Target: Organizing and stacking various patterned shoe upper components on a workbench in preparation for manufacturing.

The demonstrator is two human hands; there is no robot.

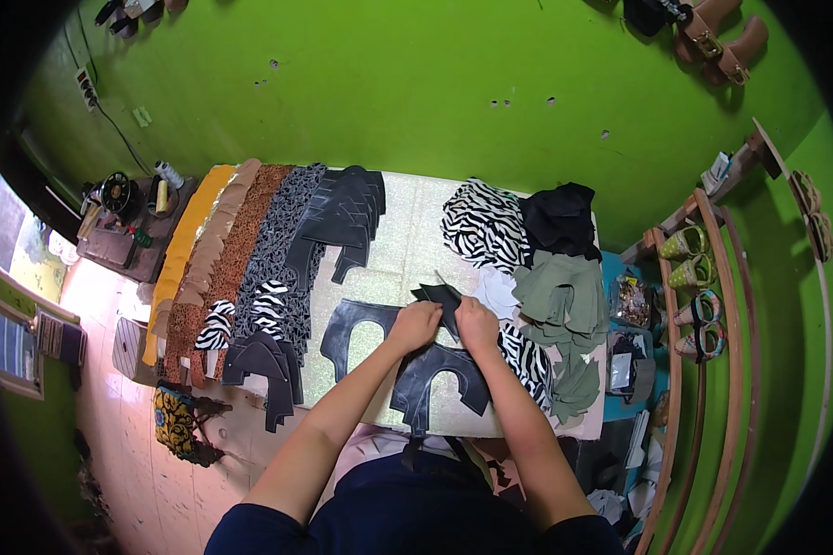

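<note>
Over the middle of the table, my left hand (416,326) is closed, gripping the left edge of some black pointed leather pieces (445,305). My right hand (476,326) is closed on the right side of the same pieces. A thin pale pointed tip (441,277) sticks up beside them; its kind cannot be made out. Beneath and beside my hands lie curved black leather cutouts, one (341,326) to the left and another (426,377) nearer to me. My fingertips are partly hidden.
Overlapping yellow (190,245), brown leopard-print and grey patterned pieces line the table's left. Zebra-print fabric (483,222), black fabric (561,220) and olive fabric (565,291) lie right. A sewing machine (118,196) stands far left; a wooden rack (680,370) with shoes stands right.
</note>
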